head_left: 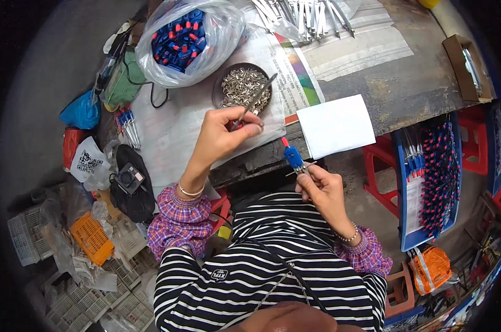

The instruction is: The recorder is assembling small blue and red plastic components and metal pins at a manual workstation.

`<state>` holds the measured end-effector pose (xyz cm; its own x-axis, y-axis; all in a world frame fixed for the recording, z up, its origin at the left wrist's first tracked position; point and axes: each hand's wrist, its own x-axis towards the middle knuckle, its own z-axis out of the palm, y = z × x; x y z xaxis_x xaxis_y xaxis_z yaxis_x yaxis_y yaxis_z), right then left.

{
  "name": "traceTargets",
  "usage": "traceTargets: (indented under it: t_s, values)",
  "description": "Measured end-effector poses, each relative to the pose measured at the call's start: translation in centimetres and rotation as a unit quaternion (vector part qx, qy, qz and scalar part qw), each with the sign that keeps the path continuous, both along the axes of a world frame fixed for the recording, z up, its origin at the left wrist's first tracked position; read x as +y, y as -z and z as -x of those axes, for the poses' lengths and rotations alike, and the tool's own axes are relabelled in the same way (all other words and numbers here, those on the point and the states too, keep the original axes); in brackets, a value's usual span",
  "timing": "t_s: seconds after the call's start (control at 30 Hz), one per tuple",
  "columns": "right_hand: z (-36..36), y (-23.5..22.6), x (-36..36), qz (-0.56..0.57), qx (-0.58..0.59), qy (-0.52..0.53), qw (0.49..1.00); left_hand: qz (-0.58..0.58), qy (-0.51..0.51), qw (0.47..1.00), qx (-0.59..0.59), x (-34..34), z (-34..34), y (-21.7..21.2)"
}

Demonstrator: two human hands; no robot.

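My left hand (pixel 224 133) is closed around a thin tool (pixel 257 100) with a dark metal shaft and a reddish handle. Its shaft slants up and right across a dark round bowl (pixel 217 94) of small silver screw-like parts (pixel 242 83). Whether the fingertips also pinch a small part is too small to tell. Lower and to the right, my right hand (pixel 322 191) grips a blue-headed piece (pixel 293 157) with a red tip and metal legs, like a drawing compass. The red tip points up; thin metal bits stick out sideways by the fingers.
Behind the bowl stands a clear plastic bag (pixel 223 41) of blue-and-red heads. Silver legs (pixel 311 16) lie at the back. A white paper (pixel 337 126) overhangs the table edge. At right are a blue crate (pixel 404 243) of similar pieces, red stools (pixel 382 171) and a cardboard box (pixel 455 66).
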<state>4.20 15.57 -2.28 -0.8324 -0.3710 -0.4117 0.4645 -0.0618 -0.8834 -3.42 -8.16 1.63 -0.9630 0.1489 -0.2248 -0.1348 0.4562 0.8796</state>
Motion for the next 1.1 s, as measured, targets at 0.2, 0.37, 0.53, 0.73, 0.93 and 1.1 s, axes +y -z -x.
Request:
traceTargets:
  t_s: [0.2,0.37,0.53,0.73,0.93,1.1]
  values:
    - [0.0,0.1,-0.4,-0.003,0.022,0.015,1.000,-0.029,0.032,0.995,-0.094,1.8,-1.8,-1.4]
    - [0.1,-0.6,-0.5,-0.023,0.041,0.020,0.999,-0.001,0.086,0.991,-0.099,2.7,-2.1,-1.2]
    - [-0.1,-0.5,-0.5,-0.047,0.073,0.009,0.996,0.003,0.098,0.991,-0.087,3.2,-2.5,-0.9]
    - [-0.2,-0.7,-0.6,-0.087,0.122,0.012,0.989,0.021,0.104,0.991,-0.078,3.2,-2.5,-0.7]
    - [-0.6,0.2,-0.7,-0.182,0.301,0.024,0.936,0.073,0.105,0.990,-0.065,3.6,-2.7,-0.8]
    - [-0.5,0.0,-0.7,-0.189,0.299,0.016,0.935,0.084,0.092,0.992,0.019,4.0,-3.1,-0.6]
